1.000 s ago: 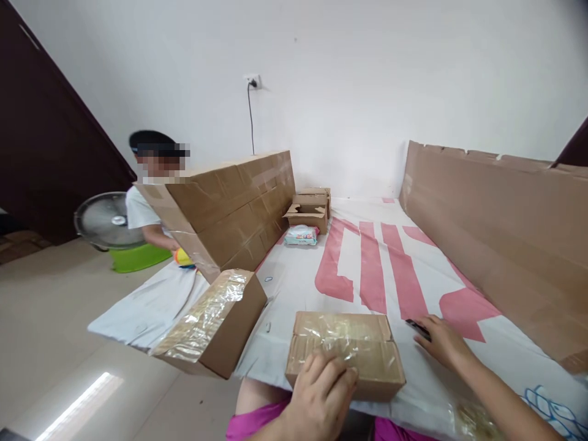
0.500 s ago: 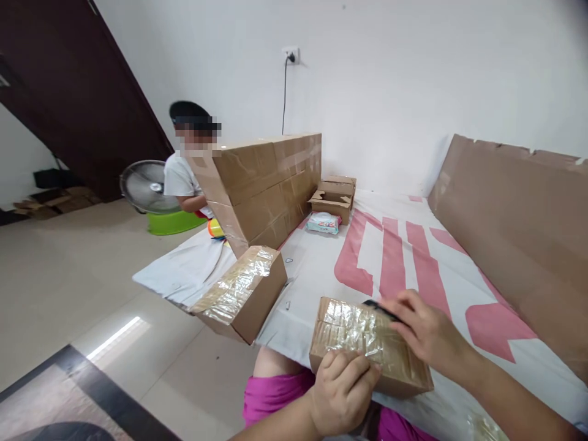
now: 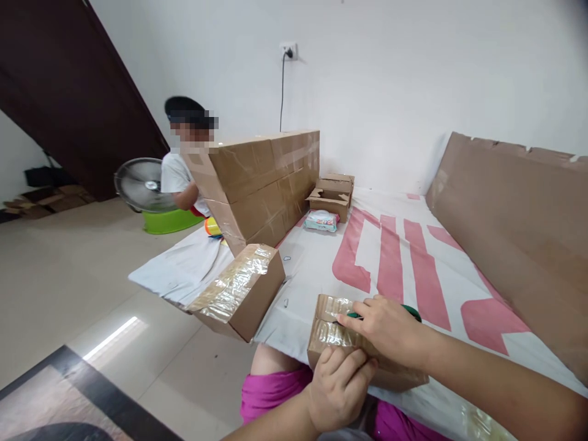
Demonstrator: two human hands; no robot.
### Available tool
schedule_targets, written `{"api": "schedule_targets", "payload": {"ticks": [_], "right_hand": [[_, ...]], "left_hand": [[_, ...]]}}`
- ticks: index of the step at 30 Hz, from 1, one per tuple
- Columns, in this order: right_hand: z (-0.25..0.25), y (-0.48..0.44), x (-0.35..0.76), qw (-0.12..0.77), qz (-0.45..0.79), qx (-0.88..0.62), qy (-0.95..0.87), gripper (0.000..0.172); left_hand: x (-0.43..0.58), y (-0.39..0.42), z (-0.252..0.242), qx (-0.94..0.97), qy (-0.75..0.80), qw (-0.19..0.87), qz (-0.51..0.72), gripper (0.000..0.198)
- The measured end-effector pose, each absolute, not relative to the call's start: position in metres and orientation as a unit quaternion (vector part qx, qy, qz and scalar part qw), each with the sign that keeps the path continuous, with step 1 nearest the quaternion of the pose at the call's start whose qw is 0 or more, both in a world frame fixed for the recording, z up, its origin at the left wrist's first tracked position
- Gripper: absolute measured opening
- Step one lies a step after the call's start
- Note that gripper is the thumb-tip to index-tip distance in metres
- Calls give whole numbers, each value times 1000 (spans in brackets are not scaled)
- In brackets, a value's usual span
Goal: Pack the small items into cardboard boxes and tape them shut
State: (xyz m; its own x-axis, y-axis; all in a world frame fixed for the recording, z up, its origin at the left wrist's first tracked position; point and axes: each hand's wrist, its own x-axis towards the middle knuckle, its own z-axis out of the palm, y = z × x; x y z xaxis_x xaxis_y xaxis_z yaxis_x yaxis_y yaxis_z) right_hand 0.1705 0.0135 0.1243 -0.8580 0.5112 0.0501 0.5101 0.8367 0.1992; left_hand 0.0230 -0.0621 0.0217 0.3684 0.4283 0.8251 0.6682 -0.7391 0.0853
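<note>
A small cardboard box (image 3: 328,337) covered in clear tape lies at the table's near edge, just above my lap. My left hand (image 3: 342,380) is closed on its near side, fingers curled over the edge. On top of the box, my right hand (image 3: 386,324) is wrapped round scissors (image 3: 412,312) with dark green handles. Their pointed end meets the taped top near the seam. Most of the scissors is hidden under my fingers.
Left of my hands, another taped box (image 3: 257,306) overhangs the table edge. Stacked cartons (image 3: 257,190) stand behind it, with a person (image 3: 177,177) beyond. A wipes pack (image 3: 321,220) lies before an open box (image 3: 331,199). A cardboard sheet (image 3: 509,233) leans at right.
My right hand has moved left and turned across the box top, bringing the scissors' pointed end onto the tape. My left hand keeps its hold on the box.
</note>
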Motion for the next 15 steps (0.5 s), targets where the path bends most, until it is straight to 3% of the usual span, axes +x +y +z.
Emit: {"api": "schedule_targets", "payload": {"ticks": [6,11,15], "right_hand": [[133,6,200,9,142,259,955,30],[141,-2,224,8,173,253,952,32],[136,-3,248,56,181,258,947,33]], "left_hand": [[21,-63,22,-829,-334,110,-435,28],[20,-64,22,-831,-335,111,-431,27],[20,-63,23,-830,-328,115,-436,26]]}}
